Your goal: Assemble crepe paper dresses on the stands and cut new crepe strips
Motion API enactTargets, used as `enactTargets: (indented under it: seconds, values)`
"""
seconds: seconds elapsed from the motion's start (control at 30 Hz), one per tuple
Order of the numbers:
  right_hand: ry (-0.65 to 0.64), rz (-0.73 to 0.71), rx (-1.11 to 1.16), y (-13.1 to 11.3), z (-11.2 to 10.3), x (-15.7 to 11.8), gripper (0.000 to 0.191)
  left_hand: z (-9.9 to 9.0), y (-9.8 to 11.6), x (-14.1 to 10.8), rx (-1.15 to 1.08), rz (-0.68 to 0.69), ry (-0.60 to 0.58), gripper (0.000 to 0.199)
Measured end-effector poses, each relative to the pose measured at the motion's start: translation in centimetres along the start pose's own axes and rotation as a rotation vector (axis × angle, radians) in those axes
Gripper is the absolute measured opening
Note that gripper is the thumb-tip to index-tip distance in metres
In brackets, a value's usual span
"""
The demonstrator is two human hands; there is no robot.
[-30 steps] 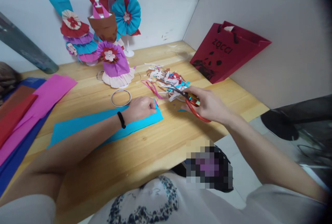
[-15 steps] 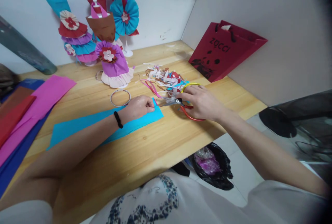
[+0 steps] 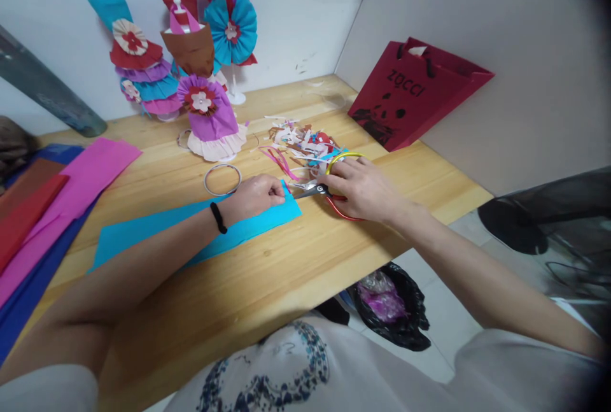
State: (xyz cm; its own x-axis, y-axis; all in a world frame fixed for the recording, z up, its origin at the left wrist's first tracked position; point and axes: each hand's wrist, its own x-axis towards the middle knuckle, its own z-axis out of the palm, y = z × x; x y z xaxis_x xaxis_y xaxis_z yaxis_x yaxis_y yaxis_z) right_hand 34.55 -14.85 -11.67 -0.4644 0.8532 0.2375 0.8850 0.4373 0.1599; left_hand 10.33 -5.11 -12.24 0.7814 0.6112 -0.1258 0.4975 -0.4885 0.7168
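Observation:
A long blue sheet of crepe paper (image 3: 155, 224) lies across the wooden table under my left forearm. My left hand (image 3: 255, 197) is closed in a pinch on this sheet near its right end, a black band round the wrist. A small dark pink bit shows just past the fingertips. My right hand (image 3: 365, 188) grips scissors (image 3: 321, 190) with one yellow and one red handle loop. Their blades are parted and point left, tips at the right end of the blue sheet. Whether they touch it I cannot tell.
Behind the scissors lies a heap of paper scraps (image 3: 305, 144). A metal ring (image 3: 223, 180) is near my left hand. Small paper dresses on stands (image 3: 214, 119) line the back. Pink paper (image 3: 107, 160) lies left, a red bag (image 3: 420, 90) right, a black-lined bin (image 3: 389, 304) below.
My right hand has moved slightly left with the scissors, and their blades have opened wider near the sheet's end. My left hand and the blue sheet stay put.

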Motion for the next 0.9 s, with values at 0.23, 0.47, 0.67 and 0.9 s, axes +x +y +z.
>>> enactTargets:
  seconds: [0.23,0.47,0.67,0.9]
  values:
    - [-0.004,-0.027,-0.036,-0.5,0.3,0.4,0.029,0.0,0.1,-1.3,0.124,-0.003,0.096,0.012]
    - [-0.032,-0.068,-0.017,-0.7,0.6,0.6,0.032,1.6,-1.9,-6.6,0.591,0.516,0.061,0.038]
    - [-0.064,-0.111,-0.045,-0.8,0.5,1.5,0.038,2.8,-2.9,-8.6,0.728,0.594,-0.162,0.075]
    - [-0.086,-0.189,-0.100,-0.6,0.8,2.4,0.038,2.9,-3.1,-8.4,0.714,0.568,-0.190,0.076]
